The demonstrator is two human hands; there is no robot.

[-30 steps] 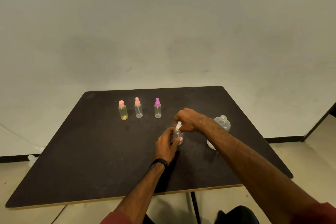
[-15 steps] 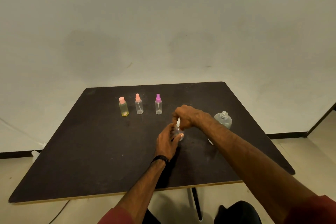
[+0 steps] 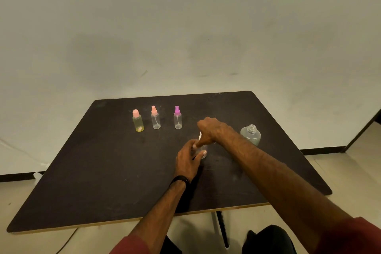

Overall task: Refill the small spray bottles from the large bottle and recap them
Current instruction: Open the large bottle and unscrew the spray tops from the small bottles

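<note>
We kept our left hand (image 3: 190, 155) wrapped round the small spray bottle (image 3: 203, 153) mid-table; right hand (image 3: 210, 131) shifted, still pinching its white cap (image 3: 200, 135) (recapping, we judged). Large bottle (image 3: 250, 134) stood uncapped nearby.

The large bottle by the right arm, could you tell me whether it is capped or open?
Open. The large bottle stands upright on the table with its threaded neck bare and no cap on it. How full it is cannot be told.

Four small spray bottles (image 3: 138, 120) (image 3: 155, 118) (image 3: 177, 118) (image 3: 203, 151), one large bottle (image 3: 251, 135).
</note>
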